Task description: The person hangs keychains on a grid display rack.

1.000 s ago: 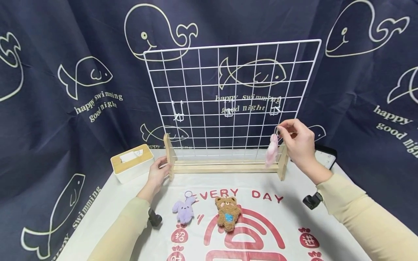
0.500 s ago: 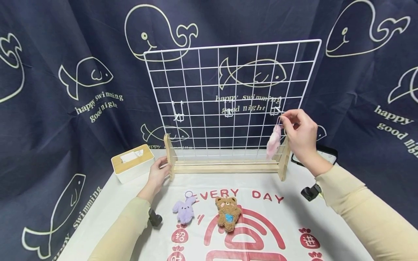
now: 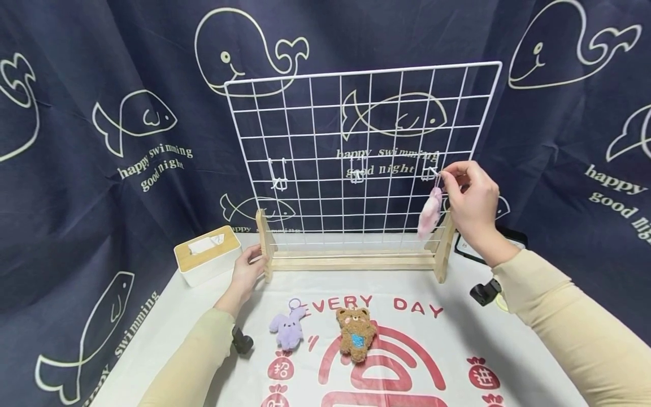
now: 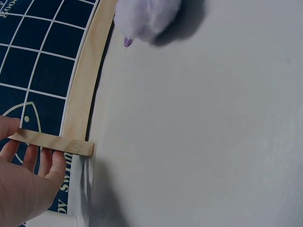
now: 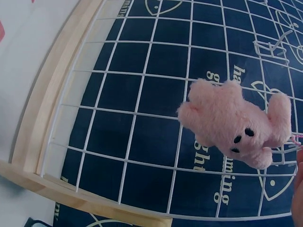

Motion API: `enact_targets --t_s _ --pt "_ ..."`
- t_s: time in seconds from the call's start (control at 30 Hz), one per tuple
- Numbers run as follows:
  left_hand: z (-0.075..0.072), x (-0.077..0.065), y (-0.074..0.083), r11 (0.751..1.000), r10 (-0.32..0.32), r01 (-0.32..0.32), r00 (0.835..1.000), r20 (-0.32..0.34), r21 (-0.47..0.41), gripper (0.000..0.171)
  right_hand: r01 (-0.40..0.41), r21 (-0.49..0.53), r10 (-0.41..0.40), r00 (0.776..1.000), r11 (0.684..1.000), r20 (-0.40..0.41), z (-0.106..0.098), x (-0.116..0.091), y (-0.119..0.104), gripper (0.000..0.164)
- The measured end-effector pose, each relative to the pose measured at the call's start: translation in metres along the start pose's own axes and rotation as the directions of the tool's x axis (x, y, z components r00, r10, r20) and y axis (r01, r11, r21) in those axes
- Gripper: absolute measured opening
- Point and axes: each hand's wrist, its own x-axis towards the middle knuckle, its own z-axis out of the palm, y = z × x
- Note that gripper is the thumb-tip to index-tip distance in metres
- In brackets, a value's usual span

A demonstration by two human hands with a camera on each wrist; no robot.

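My right hand [image 3: 474, 195] pinches the loop of a pink plush keychain [image 3: 430, 213], close to the tip of the right-hand white hook [image 3: 429, 173] on the wire grid rack [image 3: 356, 135]. Whether the loop is over the hook cannot be told. In the right wrist view the pink plush rabbit [image 5: 236, 123] dangles in front of the grid, with only the edge of my fingers [image 5: 298, 189] showing. My left hand [image 3: 246, 274] grips the left wooden upright [image 3: 264, 243] of the rack's stand; the left wrist view has thumb and fingers on opposite sides of it.
A purple plush keychain [image 3: 288, 329] and a brown bear plush [image 3: 357, 333] lie on the white tabletop. Two more hooks hang on the grid: a left hook [image 3: 278, 181] and a middle hook [image 3: 357, 175]. A tissue box [image 3: 208, 257] stands left, a phone [image 3: 470, 249] behind my right wrist.
My right hand has risen and shifted slightly right, lifting the pink plush keychain up to the right hook. The left hand stays on the upright.
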Motion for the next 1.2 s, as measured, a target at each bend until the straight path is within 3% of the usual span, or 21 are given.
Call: enact_targets --t_s 0.73,1.2 --pt "0.001 -0.001 -0.002 1.000 0.022 -0.022 1.000 -0.018 -0.006 0.047 -0.072 -0.103 0.077 0.996 0.992 0.042 0.010 0.004 0.013 0.008" --pt "0.000 -0.001 -0.001 1.000 -0.004 0.005 1.000 0.012 -0.024 0.048 -0.048 -0.112 0.055 0.997 0.993 0.056 0.017 0.004 0.021 0.012"
